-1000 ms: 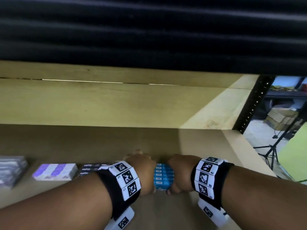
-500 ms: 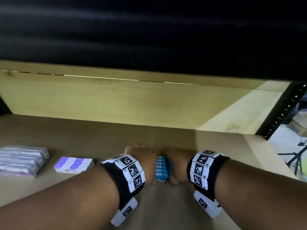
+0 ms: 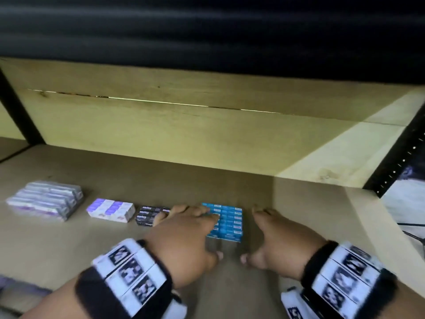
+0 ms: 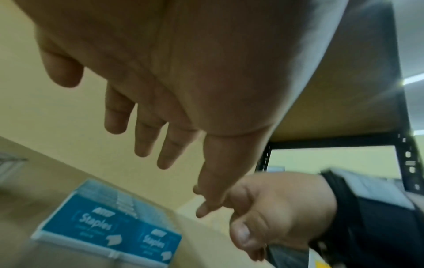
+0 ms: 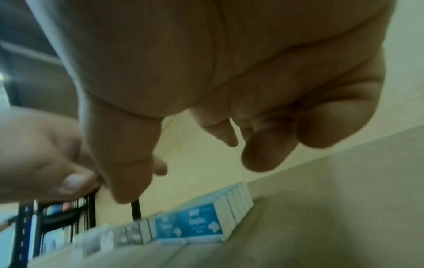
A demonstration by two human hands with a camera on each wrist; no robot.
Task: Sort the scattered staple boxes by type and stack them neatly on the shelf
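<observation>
A block of blue staple boxes (image 3: 226,223) stands on the wooden shelf (image 3: 69,245), also seen from the left wrist (image 4: 110,230) and the right wrist (image 5: 190,224). My left hand (image 3: 184,233) hovers over its left side with fingers straight, holding nothing. My right hand (image 3: 273,240) is just right of the block, fingers loosely bent and empty. Left of the blue block lie black staple boxes (image 3: 149,214), white-and-purple boxes (image 3: 110,210) and a larger grey-purple stack (image 3: 46,200).
The shelf's back panel (image 3: 184,134) stands close behind the boxes. A black metal upright (image 3: 397,157) marks the right end and another (image 3: 18,111) the left. Bare shelf board lies right of the blue block. More purple packs (image 3: 18,288) show at the lower left.
Both hands were pressed against the sides of the blue block; now they have let go and drawn back toward me, spreading apart. The block stays on the shelf.
</observation>
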